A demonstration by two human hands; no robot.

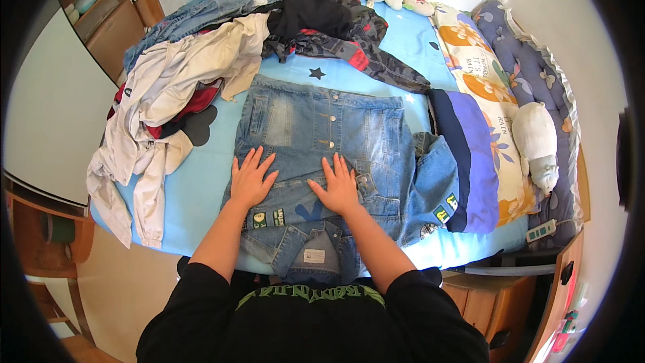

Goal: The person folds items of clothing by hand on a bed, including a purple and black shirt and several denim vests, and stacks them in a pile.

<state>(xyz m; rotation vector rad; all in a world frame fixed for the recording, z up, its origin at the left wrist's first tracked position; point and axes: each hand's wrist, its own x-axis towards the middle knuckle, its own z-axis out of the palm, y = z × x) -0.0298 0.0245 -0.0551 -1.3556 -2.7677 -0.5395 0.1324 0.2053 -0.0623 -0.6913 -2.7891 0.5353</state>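
A blue denim jacket point(322, 116) lies on the bed with its collar towards me and its buttoned front up. One sleeve is folded across its middle, under my hands. My left hand point(252, 179) rests on the denim at the left, palm down with fingers spread. Flat on the folded sleeve near the button line lies my right hand point(338, 185), its fingers a little apart. The other sleeve point(437, 186), with patches, sticks out at the right, bent towards me. Neither hand grips the cloth.
Cream jacket point(171, 80) at the left; black clothing point(315, 10) and a camouflage jacket point(373, 55) behind. Folded purple and navy cloth point(471, 161), a floral pillow point(484, 75), a plush bear point(536, 136) and a power strip point(540, 231) are at the right.
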